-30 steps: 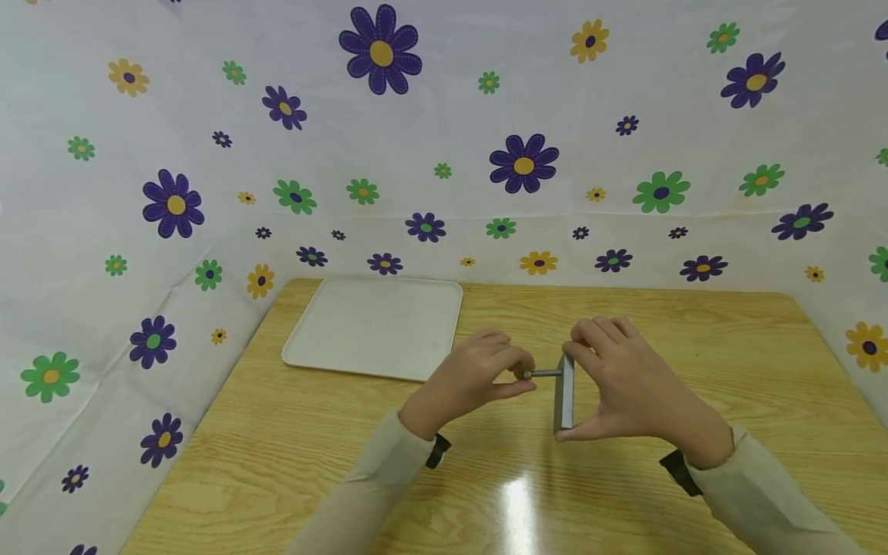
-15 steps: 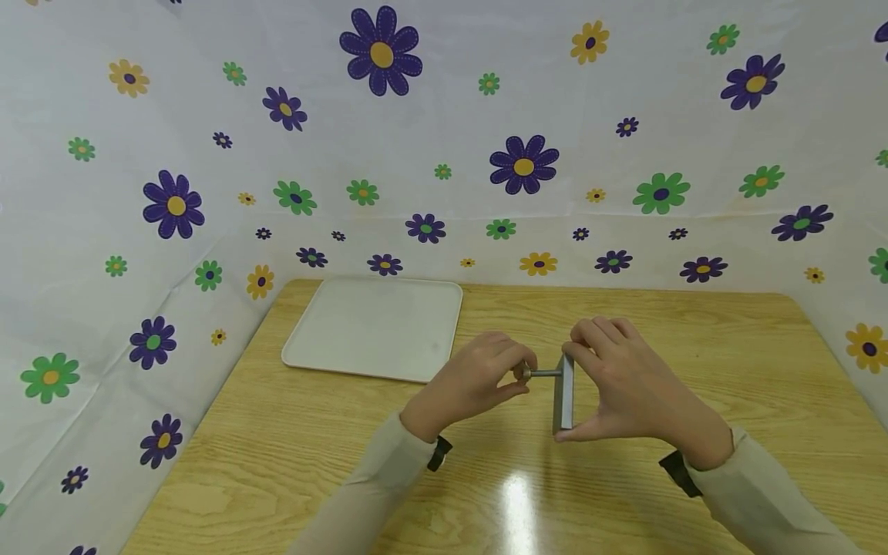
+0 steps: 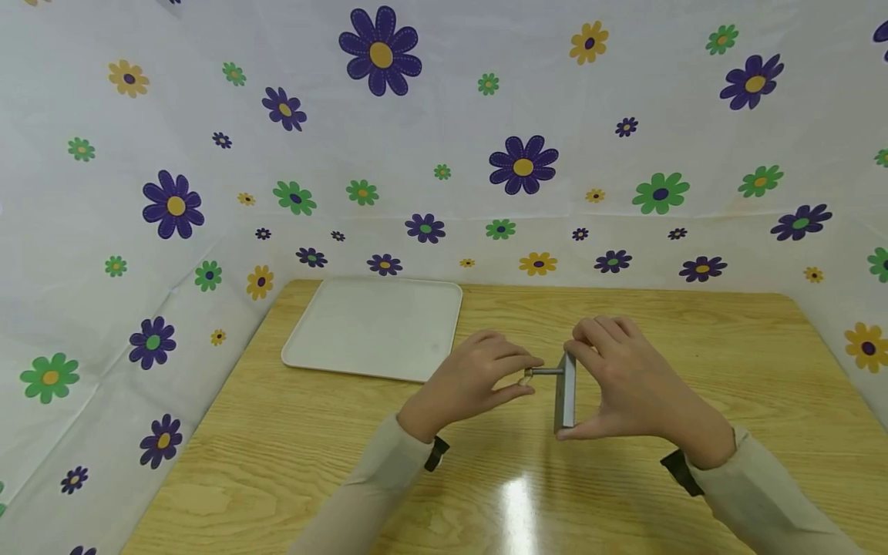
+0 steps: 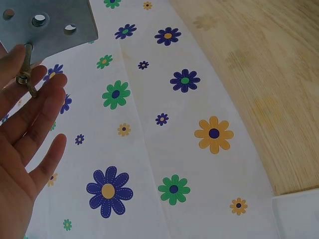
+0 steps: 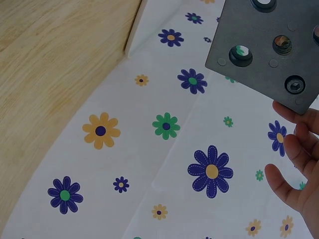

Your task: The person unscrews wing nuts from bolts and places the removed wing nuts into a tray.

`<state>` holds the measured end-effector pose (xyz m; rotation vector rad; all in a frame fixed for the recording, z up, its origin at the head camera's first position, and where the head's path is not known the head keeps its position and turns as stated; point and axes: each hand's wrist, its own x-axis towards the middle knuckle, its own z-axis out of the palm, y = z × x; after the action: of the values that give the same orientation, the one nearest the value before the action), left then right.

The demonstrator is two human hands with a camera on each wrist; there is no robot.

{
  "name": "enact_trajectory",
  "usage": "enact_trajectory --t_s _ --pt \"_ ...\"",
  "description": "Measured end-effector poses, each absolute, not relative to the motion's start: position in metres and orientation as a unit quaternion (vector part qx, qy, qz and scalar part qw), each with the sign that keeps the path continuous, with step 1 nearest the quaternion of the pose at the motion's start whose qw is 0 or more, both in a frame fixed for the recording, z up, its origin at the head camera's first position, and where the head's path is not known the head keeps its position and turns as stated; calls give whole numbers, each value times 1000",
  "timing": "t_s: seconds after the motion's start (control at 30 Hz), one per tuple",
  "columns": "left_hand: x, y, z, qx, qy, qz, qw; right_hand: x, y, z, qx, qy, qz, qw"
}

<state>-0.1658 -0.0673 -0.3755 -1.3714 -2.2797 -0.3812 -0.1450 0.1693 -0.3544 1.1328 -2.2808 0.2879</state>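
Note:
My right hand (image 3: 620,381) grips a grey metal plate (image 3: 565,395) by its opposite edges, holding it on edge above the table. A bolt (image 3: 548,371) sticks out of the plate toward the left. On its free end sits a brass-coloured wing nut (image 4: 23,78), between the thumb and fingers of my left hand (image 3: 475,378). Several holes pierce the plate (image 4: 55,25), seen in the left wrist view. The right wrist view shows its dark face (image 5: 264,64), with a hex-socket bolt head (image 5: 295,84) sunk near one corner.
A white tray (image 3: 375,327) lies at the back left of the wooden table (image 3: 277,462). Behind the table hangs a white cloth (image 3: 444,116) printed with flowers, which also covers the sides.
The left fingers have shifted around the wing nut, the index finger going from curled to straighter, and the nut's wings show at another angle. The right hand and plate have stayed almost still.

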Motion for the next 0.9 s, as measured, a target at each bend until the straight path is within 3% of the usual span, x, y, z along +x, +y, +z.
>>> enact_trajectory --t_s 0.27,0.6,0.9 --pt "-166 -66 -373 -486 -841 -145 191 -145 168 -353 426 -850 112 289" --pt "-168 -65 -374 -479 -839 -174 190 -146 168 -353 426 -850 110 290" --pt "-168 -64 -373 -459 -854 -211 126 -146 169 -353 423 -855 109 280"
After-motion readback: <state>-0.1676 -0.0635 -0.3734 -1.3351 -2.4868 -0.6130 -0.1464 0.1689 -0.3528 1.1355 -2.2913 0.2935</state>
